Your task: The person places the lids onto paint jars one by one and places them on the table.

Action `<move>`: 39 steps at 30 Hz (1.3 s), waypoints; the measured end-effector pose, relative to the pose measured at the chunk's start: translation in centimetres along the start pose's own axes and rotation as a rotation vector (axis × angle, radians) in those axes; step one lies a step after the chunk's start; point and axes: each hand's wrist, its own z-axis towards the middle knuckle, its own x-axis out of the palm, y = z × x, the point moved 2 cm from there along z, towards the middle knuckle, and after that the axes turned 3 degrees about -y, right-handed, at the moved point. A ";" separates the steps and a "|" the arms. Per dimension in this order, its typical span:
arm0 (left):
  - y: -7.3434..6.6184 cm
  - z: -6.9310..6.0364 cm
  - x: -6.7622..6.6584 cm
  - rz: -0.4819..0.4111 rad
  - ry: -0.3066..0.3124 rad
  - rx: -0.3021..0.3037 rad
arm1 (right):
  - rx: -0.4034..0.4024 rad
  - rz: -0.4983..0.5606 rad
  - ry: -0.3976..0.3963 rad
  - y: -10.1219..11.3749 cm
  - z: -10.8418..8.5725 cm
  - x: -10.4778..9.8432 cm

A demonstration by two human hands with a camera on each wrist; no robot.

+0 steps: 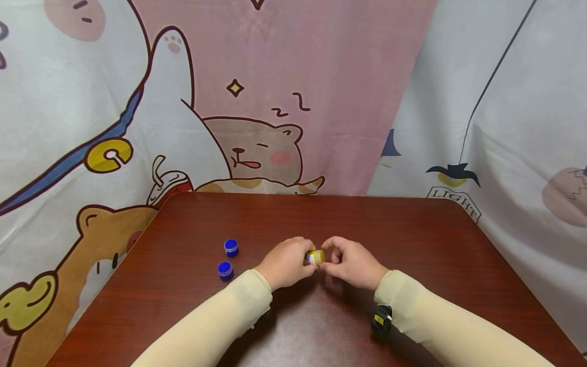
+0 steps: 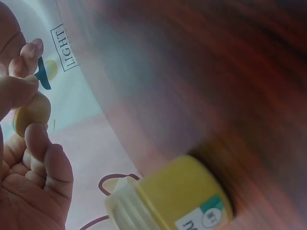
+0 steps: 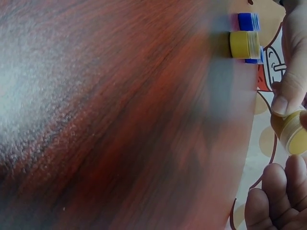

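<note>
In the head view, my left hand [image 1: 286, 262] grips a small yellow jar [image 1: 315, 257] lying sideways, its lid end facing right. My right hand [image 1: 353, 262] is at that lid end with loosely bent fingers. Its thumb is at the lid's edge, while the other fingers [image 3: 276, 191] are apart from the jar in the right wrist view. A second yellow jar [image 2: 180, 196] with a pale translucent lid stands upright on the table in the left wrist view; the left arm hides it in the head view.
Two blue jars [image 1: 231, 247] stand on the left part of the dark red-brown table [image 1: 367, 219]. A cartoon-printed curtain [image 1: 348, 102] hangs behind the table's far edge. A black device [image 1: 382, 320] is strapped at the right wrist.
</note>
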 end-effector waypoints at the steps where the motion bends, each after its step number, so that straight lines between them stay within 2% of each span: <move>1: 0.0 0.0 0.0 -0.002 0.001 0.000 | -0.001 0.001 0.002 0.0 0.0 0.0; 31: -0.2 -0.2 0.0 -0.020 -0.006 -0.002 | 0.014 0.002 -0.001 0.0 0.0 0.0; 39: -0.2 -0.2 0.1 -0.008 -0.016 0.014 | 0.003 -0.010 -0.003 0.0 0.0 -0.1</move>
